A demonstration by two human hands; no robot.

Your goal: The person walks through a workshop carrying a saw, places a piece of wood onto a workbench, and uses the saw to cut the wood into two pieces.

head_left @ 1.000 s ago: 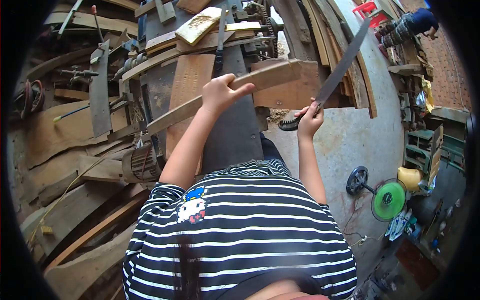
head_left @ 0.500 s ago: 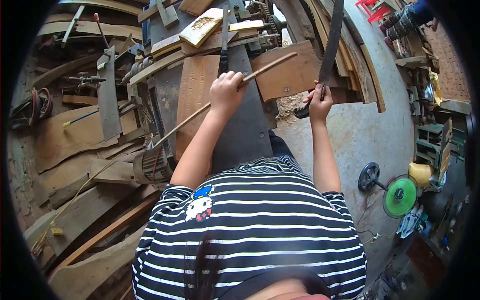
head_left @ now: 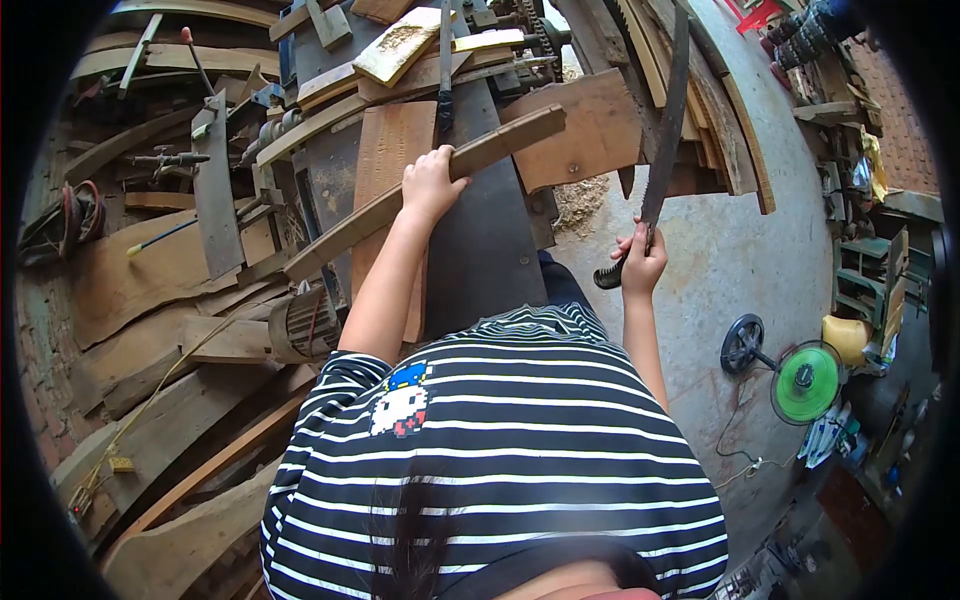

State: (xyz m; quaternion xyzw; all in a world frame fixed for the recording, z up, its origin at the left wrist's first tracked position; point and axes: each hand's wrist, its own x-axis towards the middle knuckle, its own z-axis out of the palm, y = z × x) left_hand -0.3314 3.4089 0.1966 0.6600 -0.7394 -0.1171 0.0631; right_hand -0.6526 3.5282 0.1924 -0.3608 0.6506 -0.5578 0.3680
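The left hand (head_left: 430,187) pinches one long, narrow brown wooden board (head_left: 510,138) near its middle, likely for balance, over the dark flat worktop (head_left: 480,260); contact beneath is unclear. The right hand (head_left: 642,270) is closed around the black curved handle of one long-bladed handsaw (head_left: 668,150), its blade pointing far, probably to keep the teeth off the body. One green round fan (head_left: 805,375) stands at right.

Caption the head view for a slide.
Left hand gripping a wooden slat over a dark tabletop, handsaw in the right hand.
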